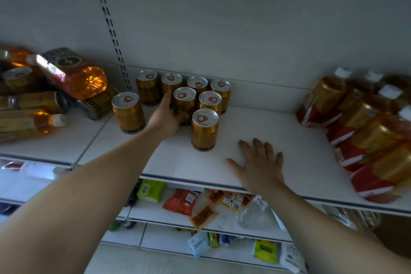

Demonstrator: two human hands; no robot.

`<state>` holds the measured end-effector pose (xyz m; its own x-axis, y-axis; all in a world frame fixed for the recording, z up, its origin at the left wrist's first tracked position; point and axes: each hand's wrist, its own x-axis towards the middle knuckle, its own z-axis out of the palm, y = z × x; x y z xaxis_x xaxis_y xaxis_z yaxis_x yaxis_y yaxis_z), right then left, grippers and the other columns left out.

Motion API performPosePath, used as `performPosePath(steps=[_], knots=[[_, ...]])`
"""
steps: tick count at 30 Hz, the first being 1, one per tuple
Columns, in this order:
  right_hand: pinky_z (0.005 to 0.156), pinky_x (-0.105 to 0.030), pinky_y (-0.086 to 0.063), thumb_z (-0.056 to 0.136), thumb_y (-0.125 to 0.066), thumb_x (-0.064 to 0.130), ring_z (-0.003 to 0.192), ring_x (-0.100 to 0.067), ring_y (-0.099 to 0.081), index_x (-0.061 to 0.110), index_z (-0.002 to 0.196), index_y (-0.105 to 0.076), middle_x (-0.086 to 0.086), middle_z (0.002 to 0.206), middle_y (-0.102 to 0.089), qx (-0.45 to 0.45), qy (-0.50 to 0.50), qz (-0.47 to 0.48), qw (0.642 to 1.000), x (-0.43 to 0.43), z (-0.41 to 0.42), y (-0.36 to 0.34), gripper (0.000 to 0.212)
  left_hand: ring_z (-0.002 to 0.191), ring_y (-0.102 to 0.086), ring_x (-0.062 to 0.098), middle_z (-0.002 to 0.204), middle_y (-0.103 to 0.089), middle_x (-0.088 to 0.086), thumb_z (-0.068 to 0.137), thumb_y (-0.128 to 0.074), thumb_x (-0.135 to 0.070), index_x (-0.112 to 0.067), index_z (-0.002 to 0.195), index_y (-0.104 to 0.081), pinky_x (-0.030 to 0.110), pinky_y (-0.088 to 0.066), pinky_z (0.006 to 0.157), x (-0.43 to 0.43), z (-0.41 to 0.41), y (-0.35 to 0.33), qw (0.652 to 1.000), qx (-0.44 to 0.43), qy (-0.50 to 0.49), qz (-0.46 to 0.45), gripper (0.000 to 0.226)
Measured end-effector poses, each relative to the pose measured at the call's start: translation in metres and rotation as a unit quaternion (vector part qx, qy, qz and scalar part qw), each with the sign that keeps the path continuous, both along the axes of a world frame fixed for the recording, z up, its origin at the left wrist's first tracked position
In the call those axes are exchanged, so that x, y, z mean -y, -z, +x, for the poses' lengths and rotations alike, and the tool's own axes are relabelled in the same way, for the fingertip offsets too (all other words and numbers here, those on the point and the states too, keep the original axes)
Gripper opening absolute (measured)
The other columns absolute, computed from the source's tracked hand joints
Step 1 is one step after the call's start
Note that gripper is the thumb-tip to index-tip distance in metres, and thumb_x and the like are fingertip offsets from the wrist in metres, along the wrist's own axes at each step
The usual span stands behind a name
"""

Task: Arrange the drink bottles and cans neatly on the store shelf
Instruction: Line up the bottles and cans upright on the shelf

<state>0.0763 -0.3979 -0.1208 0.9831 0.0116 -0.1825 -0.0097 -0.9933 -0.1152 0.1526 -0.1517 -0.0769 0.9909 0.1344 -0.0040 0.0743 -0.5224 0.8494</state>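
Head view looked down on a white store shelf [278, 131] where a cluster of gold cans [204, 95] stood upright near the back wall, their silver tops with red ring marks facing up. The left hand [166, 118] reached in from the lower left and grasped the held can [185, 104], a second-row can, with fingers curled round its left side and the thumb near its base. Four cans stood in a row behind it, another can [210, 102] stood just beside it on the right, and a front can [204, 129] stood nearer the shelf edge, touching or almost touching the group. A lone can [128, 112] stood apart to the left of the forearm. The right hand [260, 168] lay flat and relaxed on the bare shelf near the front edge, fingers spread, holding nothing. At the far left, a jumble of amber bottles [73, 73] and cans lay on their sides, piled across one another. At the right, white-capped bottles [355, 118] with red and gold labels stood packed together in rows. Lower shelves held snack packets [184, 200], a green pack [151, 190] and a clear plastic bottle [253, 209] lying down.
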Motion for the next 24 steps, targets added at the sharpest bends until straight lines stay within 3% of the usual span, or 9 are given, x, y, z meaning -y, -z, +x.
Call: performPosePath(steps=[4, 7, 8, 10, 12, 14, 18, 22, 24], knots=[[0.116, -0.056, -0.009, 0.084, -0.037, 0.076, 0.145, -0.028, -0.014, 0.034, 0.150, -0.022, -0.003, 0.157, -0.021, 0.014, 0.051, 0.092, 0.994, -0.007, 0.004, -0.017, 0.080, 0.122, -0.050, 0.021, 0.140, -0.047, 0.001, 0.086, -0.066, -0.025, -0.023, 0.147, -0.027, 0.040, -0.045, 0.100, -0.016, -0.026, -0.009, 1.000, -0.007, -0.025, 0.007, 0.072], [0.111, -0.047, -0.030, 0.077, -0.060, 0.069, 0.140, -0.027, -0.029, 0.028, 0.150, -0.022, -0.006, 0.151, -0.029, 0.067, 0.040, 0.267, 0.961, -0.035, 0.020, -0.039, 0.092, 0.119, -0.044, 0.028, 0.132, -0.050, 0.009, 0.086, -0.063, -0.021, -0.019, 0.132, -0.050, 0.039, -0.038, 0.098, -0.039, -0.057, -0.018, 0.971, 0.143, -0.097, 0.166, 0.048], [0.108, -0.045, -0.036, 0.072, -0.066, 0.067, 0.136, -0.026, -0.034, 0.030, 0.149, -0.023, -0.006, 0.148, -0.031, 0.074, 0.021, 0.300, 0.951, -0.047, 0.026, -0.044, 0.096, 0.123, -0.037, 0.031, 0.134, -0.044, 0.011, 0.085, -0.063, -0.021, -0.020, 0.132, -0.049, 0.041, -0.032, 0.101, -0.049, -0.064, -0.023, 0.954, 0.171, -0.130, 0.208, 0.049], [0.102, -0.044, -0.043, 0.067, -0.074, 0.062, 0.127, -0.024, -0.045, 0.035, 0.146, -0.024, -0.005, 0.140, -0.038, 0.069, -0.005, 0.337, 0.939, -0.069, 0.033, -0.051, 0.097, 0.131, -0.024, 0.034, 0.145, -0.027, 0.010, 0.083, -0.064, -0.023, -0.028, 0.141, -0.033, 0.048, -0.027, 0.108, -0.071, -0.062, -0.025, 0.955, 0.124, -0.176, 0.206, 0.065], [0.097, -0.044, -0.048, 0.067, -0.076, 0.058, 0.120, -0.025, -0.053, 0.038, 0.141, -0.029, -0.003, 0.135, -0.049, 0.075, -0.011, 0.354, 0.932, -0.083, 0.037, -0.050, 0.090, 0.135, -0.025, 0.037, 0.152, -0.019, 0.009, 0.085, -0.065, -0.022, -0.033, 0.147, -0.019, 0.049, -0.032, 0.105, -0.088, -0.049, -0.022, 0.978, 0.022, -0.164, 0.124, 0.078], [0.096, -0.041, -0.048, 0.072, -0.075, 0.054, 0.119, -0.025, -0.055, 0.034, 0.137, -0.035, -0.001, 0.133, -0.053, 0.084, -0.005, 0.348, 0.934, -0.089, 0.037, -0.047, 0.079, 0.129, -0.040, 0.036, 0.148, -0.034, 0.012, 0.086, -0.064, -0.017, -0.028, 0.147, -0.024, 0.042, -0.042, 0.096, -0.096, -0.038, -0.013, 0.988, -0.026, -0.128, 0.088, 0.074], [0.095, -0.034, -0.044, 0.077, -0.076, 0.046, 0.120, -0.022, -0.053, 0.030, 0.137, -0.035, 0.000, 0.134, -0.052, 0.101, -0.010, 0.353, 0.930, -0.094, 0.034, -0.041, 0.075, 0.120, -0.049, 0.034, 0.138, -0.042, 0.012, 0.085, -0.064, -0.012, -0.025, 0.143, -0.034, 0.036, -0.042, 0.089, -0.095, -0.027, -0.003, 0.989, 0.010, -0.123, 0.084, 0.066], [0.098, -0.030, -0.039, 0.078, -0.078, 0.039, 0.127, -0.022, -0.045, 0.024, 0.141, -0.038, -0.003, 0.142, -0.038, 0.126, -0.058, 0.353, 0.925, -0.113, 0.031, -0.041, 0.076, 0.125, -0.045, 0.033, 0.141, -0.040, 0.011, 0.085, -0.065, -0.011, -0.024, 0.144, -0.033, 0.038, -0.040, 0.096, -0.094, -0.015, -0.001, 0.990, 0.021, -0.111, 0.088, 0.069], [0.104, -0.030, -0.036, 0.081, -0.075, 0.038, 0.132, -0.021, -0.041, 0.020, 0.146, -0.036, -0.004, 0.144, -0.040, 0.122, -0.100, 0.343, 0.926, -0.125, 0.038, -0.043, 0.078, 0.126, -0.044, 0.032, 0.143, -0.038, 0.011, 0.085, -0.064, -0.011, -0.025, 0.145, -0.031, 0.039, -0.040, 0.099, -0.096, -0.011, -0.001, 0.990, 0.016, -0.105, 0.094, 0.070]])
